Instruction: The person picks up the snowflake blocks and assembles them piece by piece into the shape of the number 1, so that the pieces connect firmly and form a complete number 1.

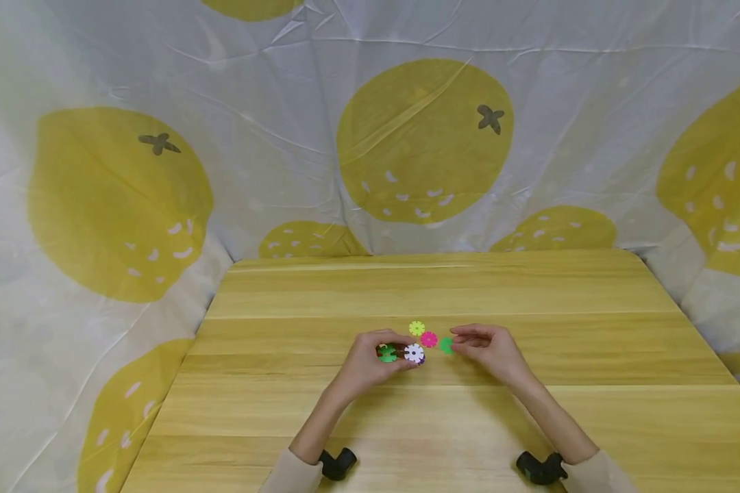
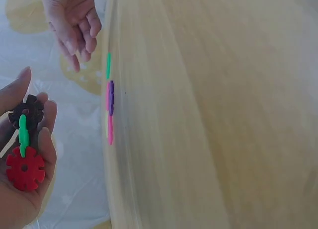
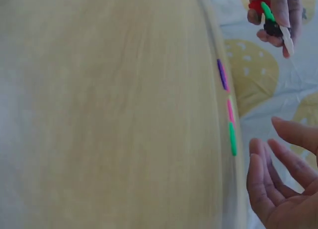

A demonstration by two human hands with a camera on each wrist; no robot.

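My left hand [image 1: 370, 356] grips a joined chain of notched plastic discs. A white disc [image 1: 414, 353] is at its right end, and a green disc [image 1: 387, 353] shows between thumb and fingers. The left wrist view also shows a red disc [image 2: 25, 168] and a black disc [image 2: 27, 112] of this chain. My right hand [image 1: 490, 350] holds nothing; its fingers are loosely bent with the thumb apart. Nearest to it lies a loose green disc [image 1: 446, 345] on the table.
On the wooden table [image 1: 438, 438], a pink disc [image 1: 429, 339] and a yellow disc [image 1: 416, 328] lie just beyond the hands. A purple disc [image 3: 222, 74] lies near them, mostly hidden behind the white one in the head view. Behind the table hangs a lemon-print cloth [image 1: 271, 137].
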